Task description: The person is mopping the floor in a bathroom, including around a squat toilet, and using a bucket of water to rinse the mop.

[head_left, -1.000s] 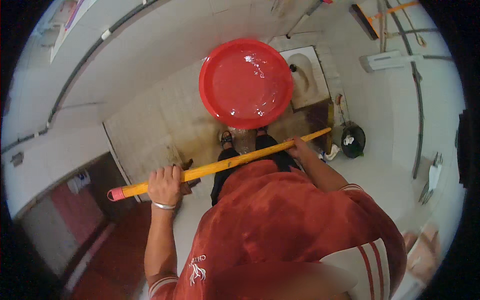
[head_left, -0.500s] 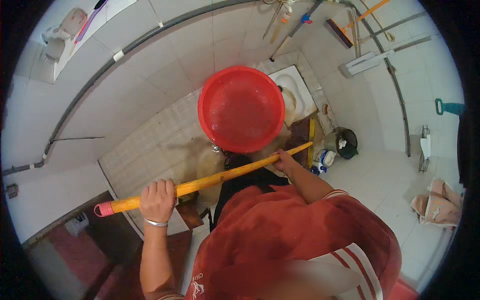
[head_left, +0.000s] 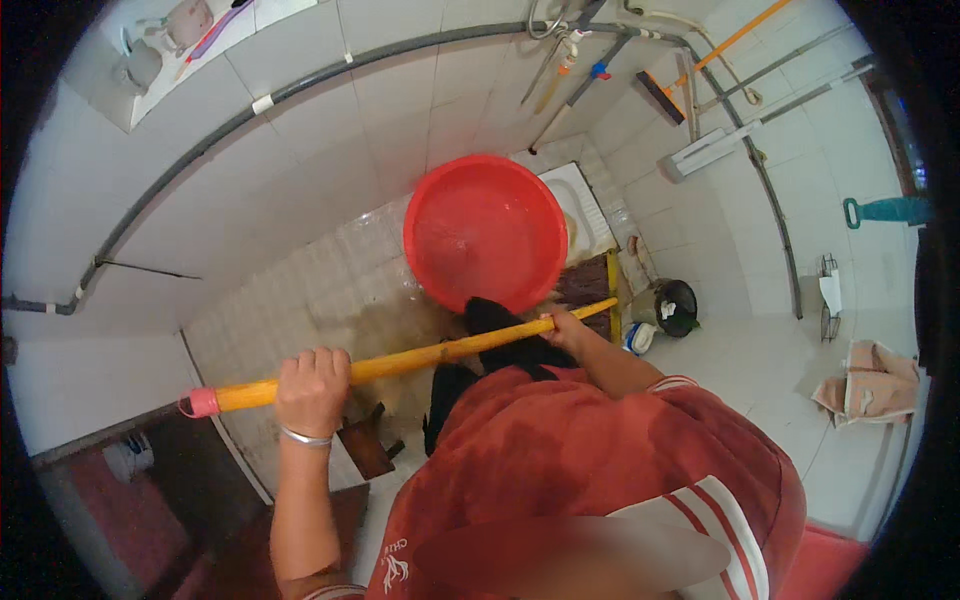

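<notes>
Across my body I hold a mop by its long yellow handle (head_left: 420, 357). My left hand (head_left: 313, 388), with a silver bangle at the wrist, is closed round the handle near its pink-capped end (head_left: 203, 402). Farther right, my right hand (head_left: 565, 330) is wrapped round the handle near its other end. That end meets a yellow bar edging a dark brown mop head (head_left: 587, 282) on the floor. Beyond the handle stands a large red basin (head_left: 485, 185) with water in it; my dark-clad knee covers part of its near rim.
Behind the basin is a white squat toilet (head_left: 590, 200). A dark bin (head_left: 676, 307) and a white-and-blue bottle (head_left: 638, 338) stand at right. A small brown stool (head_left: 368, 445) is at lower left. An orange-handled brush (head_left: 660, 97) and a towel (head_left: 865, 385) hang on the right wall.
The view has shifted a little. Both hands keep their grip on the handle, whose pink-capped end sits slightly farther left and higher in view. My knee now overlaps the basin's near rim.
</notes>
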A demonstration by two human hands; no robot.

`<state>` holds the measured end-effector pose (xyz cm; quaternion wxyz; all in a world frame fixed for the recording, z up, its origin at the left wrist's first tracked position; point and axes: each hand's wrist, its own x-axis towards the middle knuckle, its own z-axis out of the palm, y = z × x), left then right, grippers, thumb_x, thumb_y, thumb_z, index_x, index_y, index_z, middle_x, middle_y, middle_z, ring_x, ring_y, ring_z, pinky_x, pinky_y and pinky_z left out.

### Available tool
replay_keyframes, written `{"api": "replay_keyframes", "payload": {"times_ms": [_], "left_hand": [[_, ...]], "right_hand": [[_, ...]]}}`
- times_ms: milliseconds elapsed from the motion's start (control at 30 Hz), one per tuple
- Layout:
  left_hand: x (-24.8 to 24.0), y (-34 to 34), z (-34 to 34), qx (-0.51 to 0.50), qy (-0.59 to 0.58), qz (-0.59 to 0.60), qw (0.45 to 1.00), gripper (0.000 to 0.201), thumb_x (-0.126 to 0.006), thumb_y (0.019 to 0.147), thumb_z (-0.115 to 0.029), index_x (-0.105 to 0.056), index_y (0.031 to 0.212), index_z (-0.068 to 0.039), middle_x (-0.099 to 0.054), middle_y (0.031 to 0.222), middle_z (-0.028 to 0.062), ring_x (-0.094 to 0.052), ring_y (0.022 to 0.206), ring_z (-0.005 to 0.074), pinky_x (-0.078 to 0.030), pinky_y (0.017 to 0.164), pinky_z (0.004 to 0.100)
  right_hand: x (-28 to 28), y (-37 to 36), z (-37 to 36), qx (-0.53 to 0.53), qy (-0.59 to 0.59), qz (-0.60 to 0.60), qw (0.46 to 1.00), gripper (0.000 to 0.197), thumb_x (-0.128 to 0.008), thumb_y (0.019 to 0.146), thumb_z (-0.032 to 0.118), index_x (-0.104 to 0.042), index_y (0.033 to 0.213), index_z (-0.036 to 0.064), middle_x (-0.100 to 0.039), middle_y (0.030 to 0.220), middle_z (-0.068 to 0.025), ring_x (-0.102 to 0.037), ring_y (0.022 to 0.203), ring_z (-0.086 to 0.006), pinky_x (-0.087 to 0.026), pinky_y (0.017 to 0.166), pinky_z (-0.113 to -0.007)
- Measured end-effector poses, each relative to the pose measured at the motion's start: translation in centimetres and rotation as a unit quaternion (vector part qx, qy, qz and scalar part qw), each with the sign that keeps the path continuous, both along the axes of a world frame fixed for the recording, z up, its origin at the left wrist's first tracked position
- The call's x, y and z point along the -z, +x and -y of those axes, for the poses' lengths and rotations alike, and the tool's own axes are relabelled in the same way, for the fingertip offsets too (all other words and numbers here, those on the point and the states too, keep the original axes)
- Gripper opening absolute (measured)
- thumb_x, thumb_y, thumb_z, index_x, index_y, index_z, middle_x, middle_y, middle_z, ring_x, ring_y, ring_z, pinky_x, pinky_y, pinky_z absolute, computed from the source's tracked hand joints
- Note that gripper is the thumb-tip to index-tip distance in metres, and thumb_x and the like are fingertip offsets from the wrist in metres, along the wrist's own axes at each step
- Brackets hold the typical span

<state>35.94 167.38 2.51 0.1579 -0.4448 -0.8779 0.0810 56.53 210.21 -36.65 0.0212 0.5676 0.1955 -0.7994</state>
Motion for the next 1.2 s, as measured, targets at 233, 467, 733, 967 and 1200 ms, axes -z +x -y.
{"api": "replay_keyframes", "payload": {"times_ms": [233, 467, 733, 967, 1200], "left_hand": [[0.0, 4.1, -3.7, -0.007, 0.017, -0.019, 1.000, 0.012, -0.058, 0.068, -0.014, -0.046, 0.065, -0.014, -0.044, 0.061, 0.0010, -0.046, 0.056, 0.0168, -0.034, 0.049, 0.0303], [0.0, 5.6, -8.3, -0.001, -0.009, 0.018, 1.000, 0.010, -0.058, 0.069, -0.014, -0.048, 0.068, -0.013, -0.044, 0.061, 0.0032, -0.046, 0.057, 0.0188, -0.033, 0.050, 0.0317], [-2.9, 5.1, -17.0, 0.028, -0.057, -0.019, 0.998, 0.009, -0.058, 0.068, -0.012, -0.049, 0.069, -0.014, -0.044, 0.062, 0.0015, -0.047, 0.058, 0.0163, -0.034, 0.049, 0.0302], [-13.5, 3.5, -16.7, -0.005, -0.116, 0.020, 0.993, 0.014, -0.062, 0.067, -0.009, -0.048, 0.064, -0.010, -0.046, 0.060, 0.0056, -0.046, 0.055, 0.0242, -0.035, 0.050, 0.0360], [-15.5, 7.5, -17.7, -0.055, -0.127, 0.017, 0.990, 0.020, -0.063, 0.066, -0.010, -0.043, 0.061, -0.009, -0.045, 0.059, 0.0068, -0.048, 0.056, 0.0240, -0.036, 0.051, 0.0355]], "right_hand": [[-8.9, 2.9, -1.2, 0.078, 0.029, 0.047, 0.995, 0.008, -0.047, 0.084, 0.011, -0.042, 0.085, 0.0056, -0.047, 0.066, -0.0066, -0.051, 0.056, -0.0187, -0.051, 0.053, -0.033], [-8.4, 4.7, -3.3, 0.101, 0.063, 0.090, 0.989, 0.016, -0.046, 0.086, 0.019, -0.048, 0.080, 0.0042, -0.049, 0.069, -0.0082, -0.051, 0.059, -0.0217, -0.048, 0.055, -0.035], [-8.8, 4.6, -6.4, 0.082, -0.007, 0.136, 0.987, 0.008, -0.048, 0.085, 0.012, -0.045, 0.088, 0.0043, -0.050, 0.076, -0.0101, -0.053, 0.071, -0.0241, -0.049, 0.066, -0.042], [-15.0, 5.3, -5.5, 0.085, -0.121, -0.104, 0.984, 0.010, -0.050, 0.083, 0.015, -0.047, 0.082, 0.0055, -0.050, 0.065, -0.0080, -0.053, 0.066, -0.0229, -0.048, 0.061, -0.037], [-10.7, 6.6, -8.6, 0.164, -0.066, -0.036, 0.984, 0.011, -0.051, 0.076, 0.007, -0.044, 0.067, 0.0068, -0.043, 0.056, -0.0065, -0.048, 0.061, -0.0241, -0.047, 0.065, -0.035]]}}
